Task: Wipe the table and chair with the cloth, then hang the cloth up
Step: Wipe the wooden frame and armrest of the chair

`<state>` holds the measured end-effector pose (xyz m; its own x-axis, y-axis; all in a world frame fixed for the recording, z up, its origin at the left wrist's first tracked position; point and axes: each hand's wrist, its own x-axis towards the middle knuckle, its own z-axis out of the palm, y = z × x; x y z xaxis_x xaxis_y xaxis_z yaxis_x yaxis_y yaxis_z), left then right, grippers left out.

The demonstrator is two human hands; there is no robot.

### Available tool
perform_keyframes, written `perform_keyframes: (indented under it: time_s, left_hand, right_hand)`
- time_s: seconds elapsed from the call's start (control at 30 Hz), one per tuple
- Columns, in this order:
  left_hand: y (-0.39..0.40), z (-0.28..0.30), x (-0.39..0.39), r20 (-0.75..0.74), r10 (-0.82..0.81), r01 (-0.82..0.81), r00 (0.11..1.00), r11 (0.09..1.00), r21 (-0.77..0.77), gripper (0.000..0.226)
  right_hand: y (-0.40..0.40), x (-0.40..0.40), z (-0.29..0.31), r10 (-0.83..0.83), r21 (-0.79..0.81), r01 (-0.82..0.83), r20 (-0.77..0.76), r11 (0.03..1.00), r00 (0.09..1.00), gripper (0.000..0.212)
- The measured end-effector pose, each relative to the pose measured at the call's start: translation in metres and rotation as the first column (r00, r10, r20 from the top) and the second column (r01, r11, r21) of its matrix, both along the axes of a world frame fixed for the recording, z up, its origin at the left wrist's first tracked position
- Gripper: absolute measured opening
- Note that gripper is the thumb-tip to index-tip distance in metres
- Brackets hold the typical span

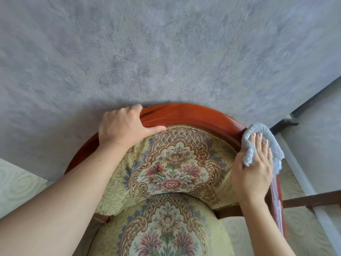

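Where the curved wooden rail of the chair (193, 115) bends down on the right, the pale blue cloth (265, 143) lies bunched over the wood, pressed there by the right hand (256, 167). Its fingers lie fairly straight along the cloth, and a fold of the cloth wraps over the fingertips; the thumb side rests against the upholstered backrest. At the far middle of the rail the left hand (123, 126) grips the wood, fingers curled over the top edge and thumb stretched along the near face. Floral tapestry covers the backrest and the seat below. Behind the chair stands a mottled grey-lilac wall (166, 52), with a white baseboard (302, 174) at right.
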<state>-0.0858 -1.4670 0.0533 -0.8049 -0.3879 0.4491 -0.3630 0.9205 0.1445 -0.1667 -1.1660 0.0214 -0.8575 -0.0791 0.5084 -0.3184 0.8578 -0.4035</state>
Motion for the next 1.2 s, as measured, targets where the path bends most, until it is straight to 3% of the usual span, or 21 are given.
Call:
perform_keyframes:
  time_s: [0.1,0.17,0.3,0.43,0.53,0.67,0.9,1.0,1.1,1.2]
  left_hand:
    - [0.000,-0.001,-0.001,-0.002,0.009,-0.009,1.000,1.000,0.003,0.081]
    - [0.000,-0.002,-0.001,0.007,0.024,-0.024,1.000,1.000,0.010,0.084]
    - [0.000,-0.001,0.000,0.019,0.036,-0.037,0.999,0.998,0.042,0.085]
    - [0.000,0.001,0.001,0.032,0.031,-0.032,0.999,0.999,0.016,0.084]
    - [-0.001,0.000,0.000,0.034,0.019,-0.019,0.999,1.000,0.007,0.086]
    - [-0.002,-0.002,0.000,0.018,0.004,-0.004,1.000,1.000,0.002,0.083]
    - [-0.003,-0.003,0.000,0.014,-0.004,0.004,1.000,1.000,0.017,0.082]
    - [-0.003,-0.005,-0.002,0.005,0.005,-0.005,1.000,1.000,0.007,0.085]
    - [-0.001,-0.003,-0.002,0.013,0.027,-0.027,1.000,0.999,0.030,0.088]
    - [0.000,-0.001,-0.001,0.019,0.037,-0.037,0.999,0.999,0.028,0.089]
  right_hand:
    - [-0.036,0.003,0.008,-0.022,-0.124,0.026,0.029,0.992,0.999,0.056]
    - [-0.068,0.005,0.014,0.075,-0.137,-0.076,-0.014,0.988,0.997,0.055]
    - [-0.121,0.012,0.020,0.365,-0.055,-0.370,-0.086,0.927,0.927,0.055]
    - [-0.094,0.000,0.014,0.480,0.084,-0.472,-0.141,0.877,0.866,0.051]
    - [-0.049,-0.004,0.000,0.412,0.125,-0.398,-0.126,0.909,0.902,0.049]
    - [-0.001,0.002,-0.012,0.196,0.094,-0.191,-0.044,0.977,0.980,0.051]
    - [-0.053,0.011,0.005,-0.077,-0.124,0.088,0.089,0.988,0.993,0.059]
    - [-0.089,0.018,0.015,0.110,-0.089,-0.106,0.042,0.990,0.993,0.060]
    - [-0.113,0.024,0.019,0.361,0.062,-0.362,0.017,0.930,0.932,0.063]
    - [-0.097,0.013,0.026,0.459,0.254,-0.445,0.006,0.859,0.888,0.069]
